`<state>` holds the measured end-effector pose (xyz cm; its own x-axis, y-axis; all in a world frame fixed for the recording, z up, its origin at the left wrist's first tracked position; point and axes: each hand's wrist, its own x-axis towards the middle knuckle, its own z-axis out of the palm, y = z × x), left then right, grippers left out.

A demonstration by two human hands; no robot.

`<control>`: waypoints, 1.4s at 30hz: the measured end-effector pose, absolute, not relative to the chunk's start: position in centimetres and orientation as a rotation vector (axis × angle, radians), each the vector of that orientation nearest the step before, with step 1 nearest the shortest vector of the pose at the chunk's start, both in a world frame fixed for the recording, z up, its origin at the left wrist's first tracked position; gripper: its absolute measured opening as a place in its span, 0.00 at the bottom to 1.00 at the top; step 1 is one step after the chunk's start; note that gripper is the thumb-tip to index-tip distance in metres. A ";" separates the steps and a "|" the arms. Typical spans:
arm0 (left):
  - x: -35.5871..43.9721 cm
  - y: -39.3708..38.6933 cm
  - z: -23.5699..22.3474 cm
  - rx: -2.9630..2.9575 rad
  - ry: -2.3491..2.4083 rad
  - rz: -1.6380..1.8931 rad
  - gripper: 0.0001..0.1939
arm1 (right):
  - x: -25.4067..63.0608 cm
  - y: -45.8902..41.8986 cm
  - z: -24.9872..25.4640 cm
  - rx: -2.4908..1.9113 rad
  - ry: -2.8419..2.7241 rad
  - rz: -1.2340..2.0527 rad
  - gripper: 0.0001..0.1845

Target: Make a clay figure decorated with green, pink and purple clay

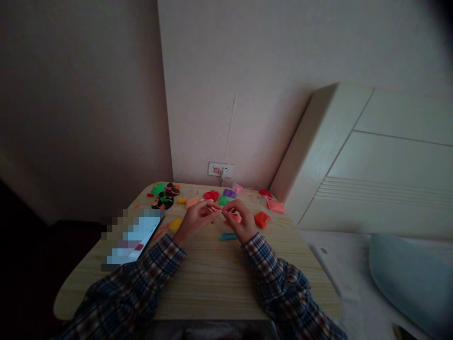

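Small pink clay piece [221, 211] sat between left hand [198, 216] and right hand [242, 220], fingertips of both pinched on it, above desk [212, 278]

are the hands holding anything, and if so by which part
Apparently a small pink piece, pinched at the fingertips of the left hand and the right hand; too small and covered to tell which part.

On the pale wooden tabletop [212, 283], a flat rectangular screen device [150, 231] lies left, before a rounded black piece [168, 203]. Toward the back, a soft purple packet [230, 193] lies behind a soft green lump [224, 200]; slim teal sticks [226, 236] lie before it. Right, a crumpled orange-red packet [262, 219] lies before a flat salmon-pink packet [276, 207].
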<state>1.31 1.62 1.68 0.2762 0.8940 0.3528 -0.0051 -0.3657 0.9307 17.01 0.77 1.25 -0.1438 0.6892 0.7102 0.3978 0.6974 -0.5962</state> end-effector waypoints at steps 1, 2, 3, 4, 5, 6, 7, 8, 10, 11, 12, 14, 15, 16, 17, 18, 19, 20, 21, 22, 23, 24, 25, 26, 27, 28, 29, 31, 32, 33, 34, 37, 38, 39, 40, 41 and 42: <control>1.3 1.7 1.7 1.628 0.836 1.225 0.11 | 17.0 0.8 1.3 -0.867 -1.770 0.315 0.05; 1.4 1.7 1.7 1.629 0.839 1.226 0.11 | 17.0 0.7 1.3 -0.869 -1.773 0.312 0.05; 1.4 1.7 1.7 1.630 0.842 1.231 0.11 | 17.0 0.7 1.3 -0.870 -1.776 0.310 0.05; 1.4 1.6 1.8 1.629 0.846 1.237 0.11 | 17.0 0.7 1.3 -0.872 -1.779 0.310 0.05; 1.4 1.6 1.8 1.627 0.850 1.241 0.11 | 17.0 0.7 1.3 -0.872 -1.781 0.312 0.05; 1.4 1.6 1.9 1.623 0.852 1.240 0.12 | 17.0 0.7 1.3 -0.871 -1.783 0.315 0.05; 1.4 1.6 2.0 1.618 0.852 1.238 0.12 | 17.0 0.7 1.2 -0.869 -1.785 0.319 0.05; 1.4 1.5 2.0 1.610 0.851 1.236 0.12 | 16.9 0.7 1.2 -0.867 -1.787 0.322 0.05; 1.4 1.5 2.0 1.586 0.848 1.234 0.12 | 17.0 0.7 1.2 -0.866 -1.790 0.323 0.05; 1.4 1.5 2.0 1.574 0.847 1.236 0.12 | 17.0 0.8 1.2 -0.868 -1.789 0.320 0.06; 1.4 1.5 2.0 1.567 0.846 1.238 0.12 | 17.0 0.8 1.2 -0.872 -1.786 0.314 0.06; 1.3 1.5 2.0 1.565 0.844 1.248 0.11 | 17.0 0.8 1.2 -0.882 -1.782 0.303 0.06; 1.3 1.4 2.1 1.572 0.845 1.249 0.11 | 17.0 0.8 1.2 -0.885 -1.780 0.300 0.06; 1.3 1.4 2.1 1.581 0.848 1.248 0.11 | 17.0 0.8 1.2 -0.886 -1.780 0.298 0.07; 1.3 1.4 2.2 1.588 0.851 1.248 0.10 | 17.0 0.8 1.2 -0.885 -1.780 0.297 0.07; 1.3 1.4 2.2 1.590 0.854 1.249 0.10 | 17.0 0.8 1.2 -0.885 -1.781 0.298 0.07; 1.3 1.4 2.2 1.588 0.856 1.251 0.10 | 17.0 0.8 1.2 -0.884 -1.781 0.298 0.07; 1.2 1.4 2.2 1.582 0.857 1.252 0.11 | 17.0 0.8 1.2 -0.882 -1.779 0.296 0.07; 1.2 1.5 2.1 1.574 0.855 1.256 0.11 | 17.0 0.8 1.2 -0.881 -1.777 0.293 0.07; 1.2 1.5 2.1 1.567 0.851 1.258 0.11 | 17.0 0.8 1.2 -0.880 -1.775 0.291 0.07; 1.2 1.6 2.0 1.563 0.845 1.257 0.11 | 17.0 0.8 1.2 -0.881 -1.773 0.291 0.07; 1.2 1.6 1.9 1.561 0.841 1.258 0.10 | 17.0 0.8 1.1 -0.881 -1.771 0.293 0.07; 1.1 1.7 1.9 1.561 0.838 1.258 0.10 | 17.0 0.8 1.1 -0.881 -1.768 0.297 0.07; 1.1 1.7 1.9 1.561 0.836 1.260 0.10 | 17.0 0.8 1.1 -0.881 -1.765 0.302 0.07; 1.1 1.7 1.9 1.558 0.834 1.263 0.10 | 17.0 0.8 1.1 -0.880 -1.762 0.305 0.07; 1.1 1.6 2.0 1.550 0.835 1.263 0.10 | 17.0 0.8 1.1 -0.879 -1.758 0.306 0.07; 1.1 1.6 2.0 1.540 0.836 1.261 0.10 | 17.1 0.8 1.1 -0.878 -1.755 0.308 0.07; 1.1 1.4 2.3 1.518 0.837 1.260 0.10 | 17.1 0.8 1.1 -0.882 -1.750 0.313 0.07; 1.1 1.4 2.4 1.508 0.840 1.265 0.10 | 17.1 0.8 1.1 -0.884 -1.749 0.319 0.07; 1.1 1.3 2.5 1.503 0.842 1.270 0.10 | 17.1 0.8 1.0 -0.885 -1.749 0.326 0.07; 1.1 1.3 2.6 1.502 0.842 1.275 0.10 | 17.1 0.8 1.0 -0.886 -1.749 0.332 0.07; 1.1 1.2 2.6 1.488 0.836 1.282 0.09 | 17.1 0.8 1.1 -0.877 -1.758 0.347 0.06; 1.1 1.3 2.6 1.478 0.834 1.282 0.09 | 17.1 0.7 1.1 -0.872 -1.763 0.350 0.06; 1.1 1.3 2.6 1.467 0.831 1.281 0.10 | 17.1 0.7 1.1 -0.867 -1.767 0.353 0.06; 1.1 1.3 2.6 1.458 0.827 1.282 0.10 | 17.1 0.7 1.1 -0.863 -1.771 0.354 0.06; 1.1 1.3 2.6 1.451 0.824 1.285 0.10 | 17.1 0.7 1.1 -0.861 -1.773 0.353 0.06; 1.2 1.3 2.6 1.448 0.822 1.286 0.11 | 17.1 0.7 1.1 -0.862 -1.771 0.349 0.06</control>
